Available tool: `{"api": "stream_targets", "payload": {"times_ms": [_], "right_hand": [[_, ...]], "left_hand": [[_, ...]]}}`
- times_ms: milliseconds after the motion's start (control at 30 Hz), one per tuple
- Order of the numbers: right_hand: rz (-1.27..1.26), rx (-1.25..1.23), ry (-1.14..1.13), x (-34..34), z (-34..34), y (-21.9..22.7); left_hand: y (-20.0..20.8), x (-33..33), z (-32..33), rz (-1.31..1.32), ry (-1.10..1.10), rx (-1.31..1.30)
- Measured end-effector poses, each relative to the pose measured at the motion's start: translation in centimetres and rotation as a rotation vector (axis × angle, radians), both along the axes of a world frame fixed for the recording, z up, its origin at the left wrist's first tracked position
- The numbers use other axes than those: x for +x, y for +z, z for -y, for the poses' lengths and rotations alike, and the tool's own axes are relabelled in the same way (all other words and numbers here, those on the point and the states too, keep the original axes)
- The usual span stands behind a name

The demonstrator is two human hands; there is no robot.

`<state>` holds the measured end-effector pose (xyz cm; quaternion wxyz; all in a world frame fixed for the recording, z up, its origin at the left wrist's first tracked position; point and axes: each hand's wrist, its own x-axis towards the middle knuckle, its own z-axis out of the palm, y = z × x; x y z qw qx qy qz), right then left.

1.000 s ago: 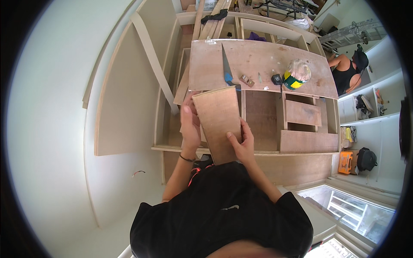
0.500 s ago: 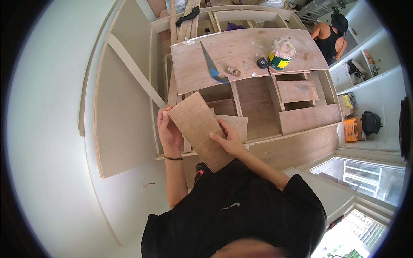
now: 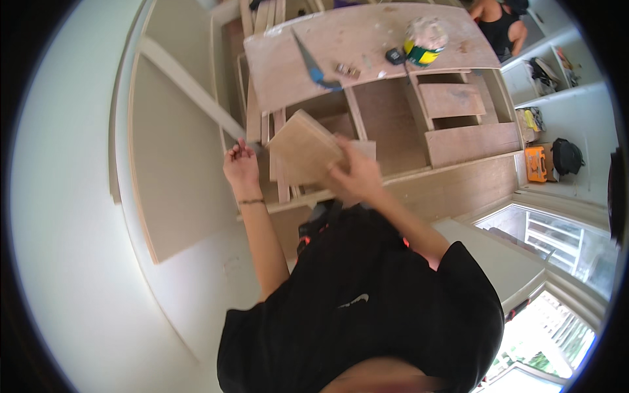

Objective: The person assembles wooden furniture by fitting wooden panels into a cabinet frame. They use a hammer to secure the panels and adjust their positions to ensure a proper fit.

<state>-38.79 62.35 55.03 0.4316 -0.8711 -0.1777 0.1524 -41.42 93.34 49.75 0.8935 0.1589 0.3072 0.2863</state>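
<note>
Currently my right hand (image 3: 357, 171) grips the wooden board (image 3: 303, 147) by its right edge, keeping it tilted by the near side of the wooden frame (image 3: 419, 175); my left hand (image 3: 242, 169), fingers loosely curled, hovers just beside the board, near a pale strip (image 3: 196, 92).

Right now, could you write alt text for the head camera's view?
A person's right hand grips a wooden board at a wooden frame; the left hand is nearby, apart from it. Beyond, a handsaw lies on a plywood panel.
</note>
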Motion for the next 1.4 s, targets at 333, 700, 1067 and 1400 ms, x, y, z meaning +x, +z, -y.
{"api": "stream_targets", "payload": {"times_ms": [333,700,1067,1400], "right_hand": [[-0.280,-0.156,-0.617,-2.6,13.6,-17.1],[-0.564,-0.107,-0.807,-8.0,7.0,-23.8],[-0.590,-0.286,-0.614,-2.2,-2.3,-33.3],[-0.535,-0.306,-0.593,6.2,-2.2,-40.6]], "left_hand": [[-14.4,-13.9,5.0,-0.614,-0.235,0.166],[-18.2,-11.5,12.6,-0.725,-1.116,0.239],[-28.7,-11.3,11.1,-1.139,-0.902,0.197],[-36.1,-8.8,13.3,-1.211,-1.016,0.730]]}}
